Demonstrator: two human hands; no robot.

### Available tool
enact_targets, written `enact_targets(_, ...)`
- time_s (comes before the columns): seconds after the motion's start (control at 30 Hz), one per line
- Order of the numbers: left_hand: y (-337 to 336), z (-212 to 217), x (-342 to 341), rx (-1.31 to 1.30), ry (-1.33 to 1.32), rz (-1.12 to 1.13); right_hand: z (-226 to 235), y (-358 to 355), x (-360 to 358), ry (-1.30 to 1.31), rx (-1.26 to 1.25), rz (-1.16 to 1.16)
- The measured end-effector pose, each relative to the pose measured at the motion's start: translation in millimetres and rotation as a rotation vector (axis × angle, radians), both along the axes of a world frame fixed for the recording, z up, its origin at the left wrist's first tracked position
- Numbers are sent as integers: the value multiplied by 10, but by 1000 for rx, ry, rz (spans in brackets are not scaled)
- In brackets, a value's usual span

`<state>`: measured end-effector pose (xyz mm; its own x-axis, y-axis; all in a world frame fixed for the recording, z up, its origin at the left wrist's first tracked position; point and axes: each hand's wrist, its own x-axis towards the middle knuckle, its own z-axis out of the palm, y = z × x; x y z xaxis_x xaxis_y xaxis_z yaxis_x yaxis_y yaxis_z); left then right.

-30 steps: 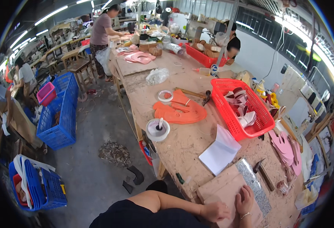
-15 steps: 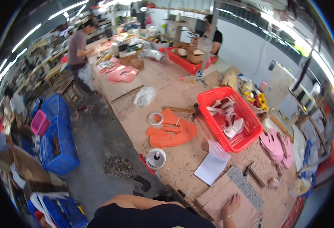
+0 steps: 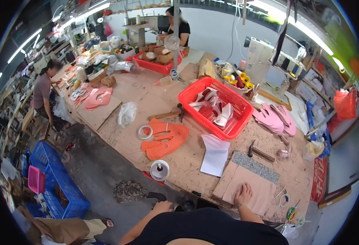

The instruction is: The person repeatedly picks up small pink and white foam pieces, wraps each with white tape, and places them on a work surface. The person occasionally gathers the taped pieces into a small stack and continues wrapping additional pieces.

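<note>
My right hand (image 3: 243,194) lies flat on a tan sheet (image 3: 257,196) at the table's near edge, fingers stretched out and holding nothing. A speckled grey slab (image 3: 256,166) shows along the sheet's far side. My left hand (image 3: 163,206) is low beside my body, off the table, close to a dark curved object (image 3: 156,196); its fingers are partly hidden. A hammer (image 3: 262,153) rests just beyond the slab. White paper (image 3: 214,157) lies to the left of it. Farther left are orange cut pieces (image 3: 169,136) and a round white container (image 3: 160,170) with a dark-tipped middle.
A red basket (image 3: 238,132) of white and dark pieces stands beyond the paper, with pink pieces (image 3: 274,118) to its right. Another hammer (image 3: 167,114) lies behind the orange pieces. Blue crates (image 3: 61,179) are on the floor at left. Two people work at the table's far side.
The view has swung to the right, so the table sits farther left. My left hand has come into sight. My right hand stays flat on the tan sheet.
</note>
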<state>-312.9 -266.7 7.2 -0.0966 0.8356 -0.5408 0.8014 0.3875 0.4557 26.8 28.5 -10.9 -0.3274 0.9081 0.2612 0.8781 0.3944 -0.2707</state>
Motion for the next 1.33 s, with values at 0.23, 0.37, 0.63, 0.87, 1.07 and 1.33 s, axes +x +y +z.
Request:
enact_targets(0.23, -339, -2, 183, -235, -76, -137, 10, 6, -27, -51, -24, -27)
enact_targets(0.37, -421, -41, 97, -263, -101, -163, 15, -1, -29, -57, -31, -31)
enact_targets(0.63, -247, -139, -118, -278, -123, -257, 16, 2, -24, -11, -39, -55)
enact_targets(0.87, 322, -145, -235, -256, -53, -386, 20, -57, -46, 56, -40, -71)
enact_targets(1.07, 1079, -236, -158, 66, -196, -167, -28, -761, 438, 152, -122, -24)
enact_targets(1.33, 2398, 180, 433, -35, -1114, 445, -659, -2486, 2534, -227, -1069, -614)
